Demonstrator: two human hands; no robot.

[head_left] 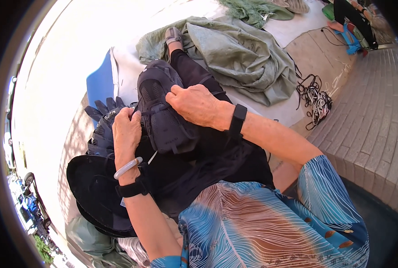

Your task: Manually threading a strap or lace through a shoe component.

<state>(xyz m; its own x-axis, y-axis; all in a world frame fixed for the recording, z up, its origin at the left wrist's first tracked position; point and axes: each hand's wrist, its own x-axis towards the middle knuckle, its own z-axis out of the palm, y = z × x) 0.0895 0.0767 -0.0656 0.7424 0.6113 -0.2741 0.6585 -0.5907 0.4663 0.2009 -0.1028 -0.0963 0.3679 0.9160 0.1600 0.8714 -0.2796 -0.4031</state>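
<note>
A black item with mesh panels (174,131), which looks like a cap, rests on my lap over my dark trousers. My left hand (127,127) is closed in a pinch at its left edge, with thumb and forefinger together. Over its right side my right hand (196,105) is curled shut, fingertips pressed together. A thin dark cord or strap seems to run across the item between both hands; what each pinch holds is too small to make out. A short whitish strip (153,157) shows below the item, near my left wrist.
Beside my left forearm lie black brimmed hats (89,183) and a stack of similar black items (104,129). Ahead are a crumpled grey-green cloth (239,53) and a blue panel (100,78). Tangled cords (316,100) lie by the brick ledge (373,120); another person (355,22) sits beyond.
</note>
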